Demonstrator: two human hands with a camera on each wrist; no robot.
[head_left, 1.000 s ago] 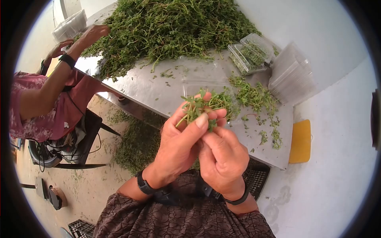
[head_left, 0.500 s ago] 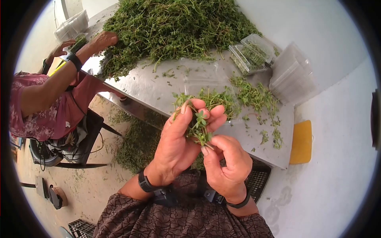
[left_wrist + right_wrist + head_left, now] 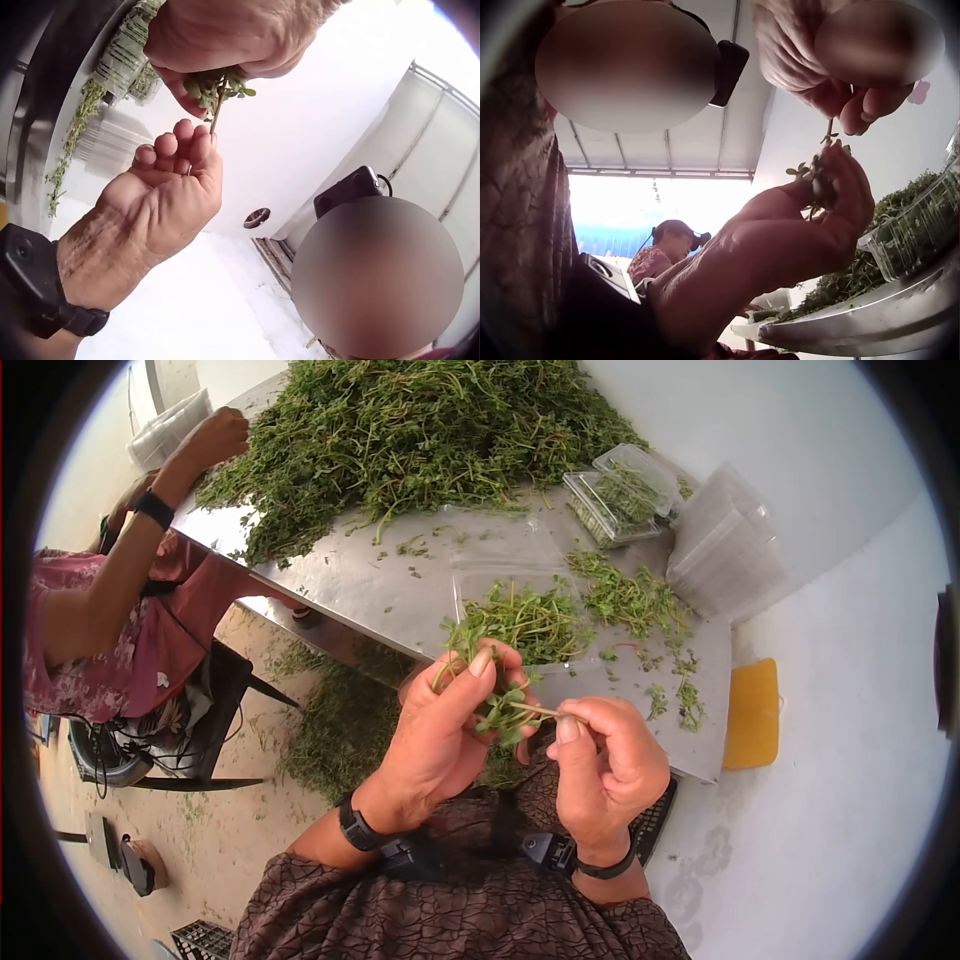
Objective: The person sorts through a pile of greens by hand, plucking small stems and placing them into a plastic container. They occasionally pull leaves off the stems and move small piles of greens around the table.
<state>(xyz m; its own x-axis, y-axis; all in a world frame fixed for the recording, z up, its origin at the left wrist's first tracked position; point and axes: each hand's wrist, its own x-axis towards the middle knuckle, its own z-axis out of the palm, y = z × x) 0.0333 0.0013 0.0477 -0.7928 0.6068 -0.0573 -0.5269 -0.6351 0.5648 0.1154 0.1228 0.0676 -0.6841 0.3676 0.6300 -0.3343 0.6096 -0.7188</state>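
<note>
In the head view my left hand [image 3: 435, 745] holds a small bunch of leafy green sprigs [image 3: 505, 718], thumb pressed over them. Thumb and forefinger of my right hand [image 3: 615, 770] pinch the end of a pale stem [image 3: 538, 710] that sticks out of the bunch to the right. The left wrist view shows that stem [image 3: 217, 112] running between the two hands. Just beyond my hands, an open clear plastic tray [image 3: 457, 595] with trimmed greens [image 3: 525, 622] lies on the metal table; my left fingers overlap its near side.
A large heap of greens [image 3: 430, 430] covers the table's far part. Filled clear boxes [image 3: 612, 525], stacked empty containers [image 3: 725, 545] and loose sprigs [image 3: 635, 600] are at right, a yellow board [image 3: 752, 715] beyond the edge. Another person [image 3: 80, 630] works at left. Greens [image 3: 340, 730] lie on the floor.
My right hand has drawn away to the right with the stem pinched, widening the gap to my left hand. The other person's near hand has lifted slightly to the left.
</note>
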